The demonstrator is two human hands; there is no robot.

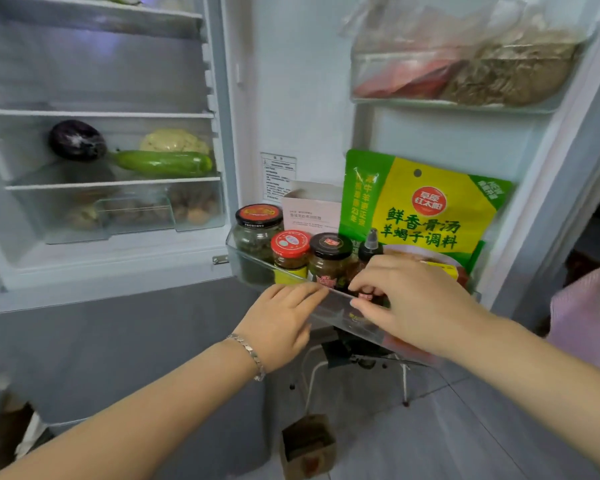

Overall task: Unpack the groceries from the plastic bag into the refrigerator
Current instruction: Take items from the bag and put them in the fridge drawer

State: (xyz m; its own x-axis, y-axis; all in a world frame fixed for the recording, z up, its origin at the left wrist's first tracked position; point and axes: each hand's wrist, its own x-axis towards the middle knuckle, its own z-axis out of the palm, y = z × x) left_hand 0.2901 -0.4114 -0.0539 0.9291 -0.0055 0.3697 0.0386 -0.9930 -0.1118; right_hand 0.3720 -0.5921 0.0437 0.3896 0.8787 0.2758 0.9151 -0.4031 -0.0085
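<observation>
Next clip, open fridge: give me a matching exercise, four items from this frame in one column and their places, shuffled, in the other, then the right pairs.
Items
1. dark purple round eggplant
2. red-lidded glass jar
3. green and yellow seasoning pouch
4. clear bag of brown dried goods

Places
A. upper door bin
B. lower door bin, standing tall behind the black-capped bottle
C. inner glass shelf, beside the long green zucchini
D. lower door bin, between two black-lidded jars

Pairs: 1-C, 2-D, 3-B, 4-A
</observation>
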